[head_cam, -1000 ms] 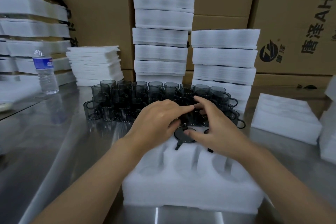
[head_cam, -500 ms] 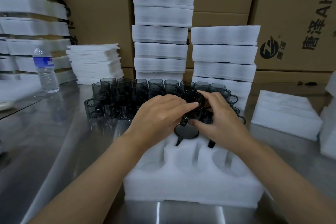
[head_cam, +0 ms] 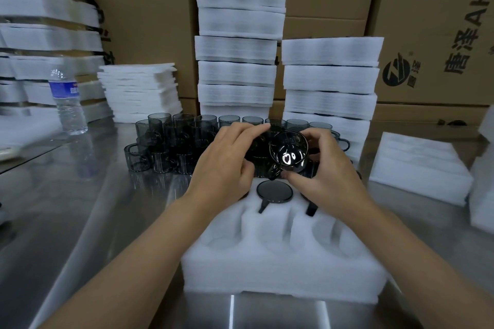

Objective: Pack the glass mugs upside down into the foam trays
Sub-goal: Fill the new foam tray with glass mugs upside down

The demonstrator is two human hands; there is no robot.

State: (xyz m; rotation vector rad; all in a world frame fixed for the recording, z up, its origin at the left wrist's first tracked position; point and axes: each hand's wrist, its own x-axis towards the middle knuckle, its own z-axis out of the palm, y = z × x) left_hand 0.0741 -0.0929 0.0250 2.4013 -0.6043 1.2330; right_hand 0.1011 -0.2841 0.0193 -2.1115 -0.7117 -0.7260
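steel table (head_cam: 107,222) carries a foam tray (head_cam: 280,275) with an upside-down mug (head_cam: 274,192) seated in its far row. just above it the right hand (head_cam: 331,176) grips a tilted glass mug (head_cam: 288,152), mouth toward the camera; the left hand (head_cam: 224,168) lies alongside, fingers stretched nearly straight.

The glass mugs (head_cam: 171,141) look smoky grey, perhaps ribbed; white foam tray (head_cam: 280,275); brown cardboard boxes (head_cam: 427,8), black print.
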